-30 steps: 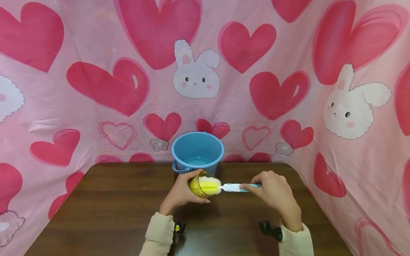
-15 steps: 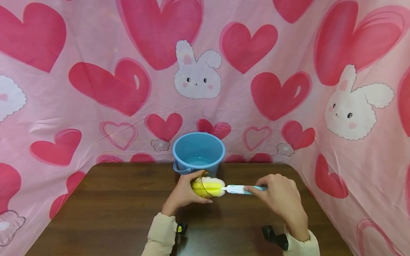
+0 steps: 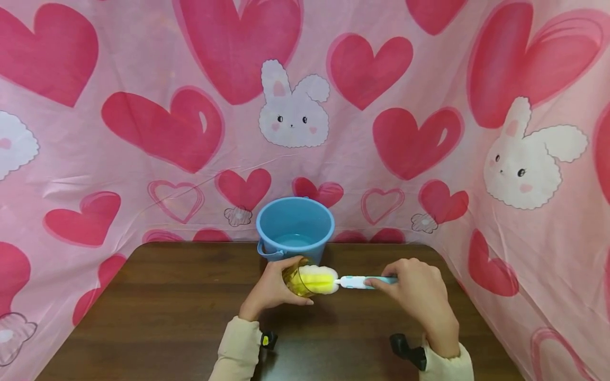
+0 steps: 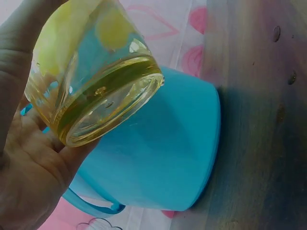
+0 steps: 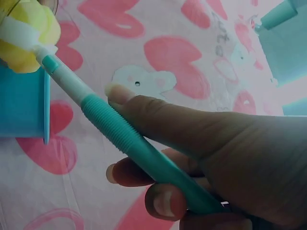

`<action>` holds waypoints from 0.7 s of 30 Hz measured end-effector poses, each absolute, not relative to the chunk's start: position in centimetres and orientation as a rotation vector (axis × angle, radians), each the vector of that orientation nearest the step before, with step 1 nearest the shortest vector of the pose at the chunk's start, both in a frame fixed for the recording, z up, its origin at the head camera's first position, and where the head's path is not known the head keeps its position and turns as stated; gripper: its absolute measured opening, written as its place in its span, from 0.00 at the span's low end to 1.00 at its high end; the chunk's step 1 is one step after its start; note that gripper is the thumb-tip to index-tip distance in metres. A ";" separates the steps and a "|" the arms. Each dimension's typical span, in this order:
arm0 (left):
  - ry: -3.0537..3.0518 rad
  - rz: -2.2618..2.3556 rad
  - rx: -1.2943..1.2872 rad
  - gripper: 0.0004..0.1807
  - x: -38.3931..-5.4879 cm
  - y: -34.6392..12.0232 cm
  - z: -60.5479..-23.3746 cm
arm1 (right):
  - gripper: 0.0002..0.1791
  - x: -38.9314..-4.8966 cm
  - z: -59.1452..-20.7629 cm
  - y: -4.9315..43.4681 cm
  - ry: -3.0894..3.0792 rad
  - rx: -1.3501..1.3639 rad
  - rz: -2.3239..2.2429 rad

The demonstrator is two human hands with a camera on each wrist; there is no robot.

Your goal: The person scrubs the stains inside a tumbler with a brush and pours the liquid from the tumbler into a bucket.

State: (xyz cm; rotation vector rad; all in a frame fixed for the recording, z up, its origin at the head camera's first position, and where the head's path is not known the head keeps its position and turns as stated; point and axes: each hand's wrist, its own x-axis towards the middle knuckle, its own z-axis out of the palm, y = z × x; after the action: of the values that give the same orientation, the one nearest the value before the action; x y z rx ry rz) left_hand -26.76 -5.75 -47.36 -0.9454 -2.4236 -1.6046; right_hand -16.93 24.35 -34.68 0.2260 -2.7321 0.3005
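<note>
My left hand (image 3: pixel 270 288) grips an amber glass cup (image 4: pixel 96 81) that lies tilted on its side, its mouth facing right in the head view. Partly inside that mouth sits the yellow and white sponge head of a bottle brush (image 3: pixel 320 279). My right hand (image 3: pixel 419 288) holds the brush by its white and teal handle (image 5: pixel 144 155), thumb along one side and fingers curled beneath. In the left wrist view the thick base of the cup faces the camera, and some of the left fingers are hidden behind the glass.
Just behind the cup a blue bucket (image 3: pixel 295 214) stands on the dark wooden table (image 3: pixel 190 307), water visible at its bottom. Its handle (image 3: pixel 269 253) hangs at the front left. A pink cloth (image 3: pixel 352 143) with hearts and rabbits encloses the back and sides. Drops lie on the wood.
My right hand has drawn the brush to the right, so more of the sponge shows outside the cup. My left hand keeps its grip, nearly in place.
</note>
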 end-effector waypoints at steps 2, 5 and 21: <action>-2.426 -1.606 -0.933 0.44 -26.8 -5.8 -47.4 | 0.17 -16.9 -34.7 24.1 -2.736 0.242 0.286; -2.416 -1.615 -0.926 0.43 -26.9 -5.9 -47.4 | 0.16 -16.9 -34.7 23.7 -2.713 0.274 0.275; -2.526 -1.465 -0.960 0.44 -26.7 -5.5 -47.5 | 0.17 -17.4 -35.1 25.4 -2.546 0.274 0.335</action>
State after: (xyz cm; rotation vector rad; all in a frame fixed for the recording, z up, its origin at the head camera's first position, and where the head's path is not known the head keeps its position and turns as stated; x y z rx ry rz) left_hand -26.70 -5.48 -47.47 -0.9597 -2.5260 -1.4653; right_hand -17.38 25.39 -35.15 0.2743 -2.5464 0.3354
